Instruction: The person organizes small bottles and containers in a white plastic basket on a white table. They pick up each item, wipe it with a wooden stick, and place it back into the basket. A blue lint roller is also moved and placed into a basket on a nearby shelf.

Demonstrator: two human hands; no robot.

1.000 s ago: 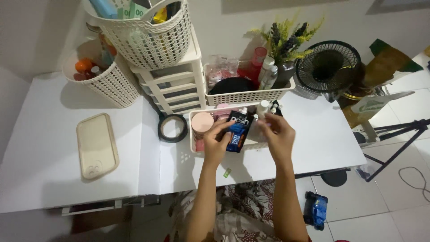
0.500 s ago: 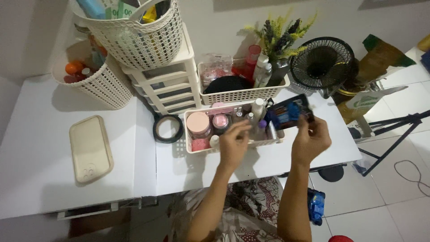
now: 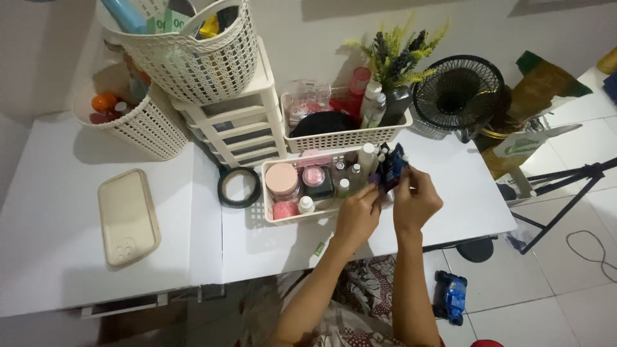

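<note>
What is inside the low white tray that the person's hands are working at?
The tray holds a pink-lidded jar, small bottles and a dark packet; both hands cover its right end.

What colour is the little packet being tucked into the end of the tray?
The packet is dark, black with blue, seen from the head camera, held in the right hand.

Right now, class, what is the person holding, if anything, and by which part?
The right hand holds a dark blue sachet by its lower edge, at the tray's right end. The left hand touches it there.
</note>
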